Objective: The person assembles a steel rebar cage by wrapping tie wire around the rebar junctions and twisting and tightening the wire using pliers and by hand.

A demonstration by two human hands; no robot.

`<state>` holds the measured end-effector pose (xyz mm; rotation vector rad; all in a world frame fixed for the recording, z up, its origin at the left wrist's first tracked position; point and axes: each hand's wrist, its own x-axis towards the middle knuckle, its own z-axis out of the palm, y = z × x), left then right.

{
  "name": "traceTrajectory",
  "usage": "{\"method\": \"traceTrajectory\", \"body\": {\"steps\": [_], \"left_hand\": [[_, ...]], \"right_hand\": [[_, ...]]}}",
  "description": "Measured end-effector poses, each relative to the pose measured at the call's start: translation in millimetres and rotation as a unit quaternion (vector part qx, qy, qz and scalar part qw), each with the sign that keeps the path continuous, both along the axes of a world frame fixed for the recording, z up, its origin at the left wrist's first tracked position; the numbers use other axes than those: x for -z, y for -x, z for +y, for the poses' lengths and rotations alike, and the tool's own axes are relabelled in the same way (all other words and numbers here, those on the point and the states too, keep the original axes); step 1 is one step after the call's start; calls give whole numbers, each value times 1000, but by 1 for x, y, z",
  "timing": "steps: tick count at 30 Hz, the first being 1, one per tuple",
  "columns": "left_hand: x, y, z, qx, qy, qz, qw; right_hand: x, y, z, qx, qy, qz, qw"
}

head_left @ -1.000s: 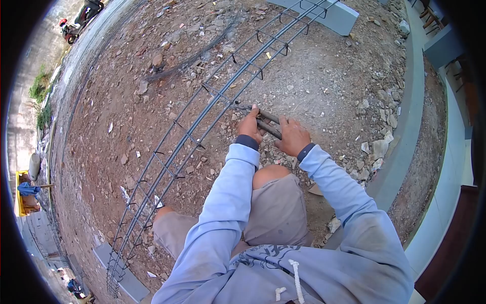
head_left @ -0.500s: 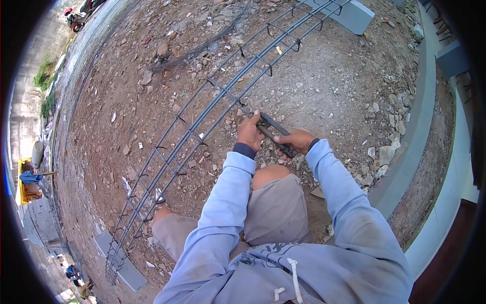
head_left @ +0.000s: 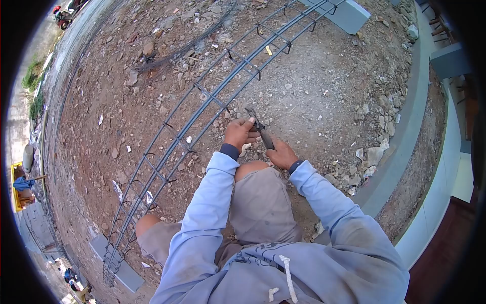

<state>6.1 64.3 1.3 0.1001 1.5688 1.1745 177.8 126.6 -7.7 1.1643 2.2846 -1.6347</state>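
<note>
In front of my knee, my right hand (head_left: 282,153) is wrapped round the handles of a pair of pincers (head_left: 266,138). The handles lie close together and the jaws point up and away from me. My left hand (head_left: 240,134) is pinched beside the pincers' head, fingertips drawn together. Whether it grips the tool or something thin there, I cannot make out. Just beyond my left hand, a long rebar cage (head_left: 188,126) of straight bars and square stirrups runs diagonally; both hands are apart from it.
Grey blocks (head_left: 349,17) (head_left: 121,263) lie under the cage's two ends. Dirt and rubble (head_left: 374,154) cover the ground. A low concrete kerb (head_left: 410,137) runs along the right. Dark mesh (head_left: 187,50) lies beyond the cage. Far left is a parked motorbike (head_left: 65,19).
The pincers' handles have come from spread apart to close together, and the tool has turned more upright. My right hand has moved left with it; my left fingers have shifted beside its head.
</note>
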Motion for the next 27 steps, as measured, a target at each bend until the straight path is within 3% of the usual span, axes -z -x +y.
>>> {"method": "traceTrajectory", "body": {"steps": [4,7,11,15,19,22,27], "left_hand": [[-6,2,11,7,-14,47,999],[-15,-2,22,5,-20,73,997],[-33,-16,44,-5,-64,147,987],[-61,-45,85,-13,-136,130,982],[-109,-77,119,42,-206,63,976],[-139,-72,126,56,-231,13,971],[-160,-35,130,30,-284,-35,958]], "right_hand": [[-5,-3,13,35,142,48,988],[-15,-11,23,133,261,118,949],[-21,-36,40,229,298,94,922],[-27,-65,55,337,231,95,908],[-50,-105,77,326,107,58,938],[-70,-123,85,364,29,119,924],[-116,-139,87,406,-51,76,909]]}}
